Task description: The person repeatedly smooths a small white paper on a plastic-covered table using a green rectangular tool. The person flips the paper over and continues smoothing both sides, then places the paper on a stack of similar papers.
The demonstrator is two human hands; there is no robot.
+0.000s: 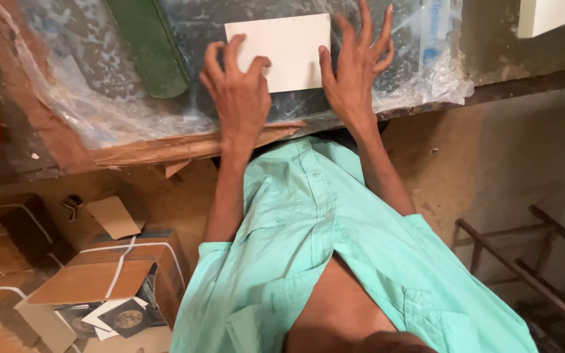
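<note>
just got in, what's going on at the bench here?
A person in a mint-green shirt is working at a bench covered in clear plastic sheeting. Both hands rest on a blank cream card lying flat on it: the left hand on the card's lower left edge, the right hand along its right edge, fingers spread. A green bar lies to the left of the card. Tied cardboard boxes sit on the floor below.

A matt cream paper card [282, 49] lies on glossy, crinkled clear plastic sheeting [420, 78] over a dark, worn tabletop [8, 111]. A smooth green-painted bar [148, 46] rests nearby. Torn brown cardboard [165, 147] edges the top. The shirt [308, 242] is soft mint cloth.
</note>
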